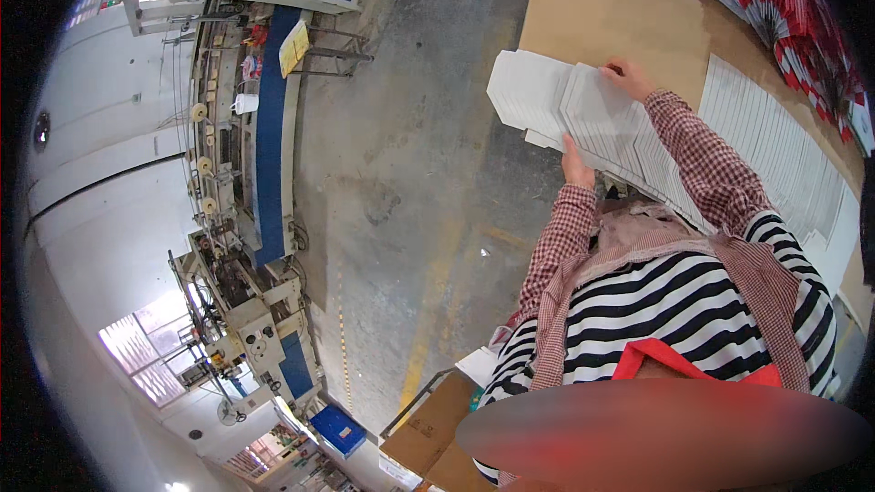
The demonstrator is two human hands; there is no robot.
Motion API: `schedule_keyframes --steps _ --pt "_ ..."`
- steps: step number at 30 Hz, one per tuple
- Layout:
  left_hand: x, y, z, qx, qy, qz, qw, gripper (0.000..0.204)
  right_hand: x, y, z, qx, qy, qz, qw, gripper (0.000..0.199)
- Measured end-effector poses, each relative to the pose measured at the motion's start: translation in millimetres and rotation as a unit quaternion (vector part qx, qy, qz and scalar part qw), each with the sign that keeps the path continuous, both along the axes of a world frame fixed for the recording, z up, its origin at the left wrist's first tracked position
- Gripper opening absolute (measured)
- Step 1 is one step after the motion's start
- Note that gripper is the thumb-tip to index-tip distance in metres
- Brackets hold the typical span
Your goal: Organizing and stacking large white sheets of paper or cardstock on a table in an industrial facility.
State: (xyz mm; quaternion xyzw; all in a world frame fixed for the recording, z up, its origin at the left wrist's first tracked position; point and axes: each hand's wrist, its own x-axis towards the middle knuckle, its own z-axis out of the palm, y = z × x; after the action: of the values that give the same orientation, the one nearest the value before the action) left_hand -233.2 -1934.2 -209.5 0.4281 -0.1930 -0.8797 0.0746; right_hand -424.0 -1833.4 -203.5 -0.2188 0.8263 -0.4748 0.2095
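A fanned row of flat white folded paper pieces (606,118) overlaps along the near left edge of a cardboard-covered table. At its lower edge, my left hand (576,164) grips the pieces with the thumb on top; its other fingers are mostly hidden. On the row's upper edge rests my right hand (629,80), its fingers bent in against the sheets. Both forearms wear red-and-white checked sleeves. Another long row of white paper pieces (775,146) lies to the right of my right arm.
Brown cardboard (611,9) covers the table. Red-and-white folded paper items (775,0) are fanned along its far right. A long blue-and-beige machine (273,137) runs down the left, across the grey floor (392,155). Behind me stand a brown carton (437,424) and a blue bin (337,428).
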Motion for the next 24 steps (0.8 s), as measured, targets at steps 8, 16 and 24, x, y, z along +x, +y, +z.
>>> schedule_keyframes --steps 8,16,24 --pt "4 -3 -6 -0.018 0.005 -0.012 1.000 0.057 8 -9 1 0.015 0.022 0.002 1.000 0.027" --pt "2 -6 -9 0.029 0.012 -0.028 0.999 0.055 12 -15 -13 0.140 0.147 0.080 0.976 0.022" --pt "1 -2 -12 -0.053 0.015 -0.027 0.998 0.058 10 -14 -8 0.159 0.128 0.024 0.979 0.027"
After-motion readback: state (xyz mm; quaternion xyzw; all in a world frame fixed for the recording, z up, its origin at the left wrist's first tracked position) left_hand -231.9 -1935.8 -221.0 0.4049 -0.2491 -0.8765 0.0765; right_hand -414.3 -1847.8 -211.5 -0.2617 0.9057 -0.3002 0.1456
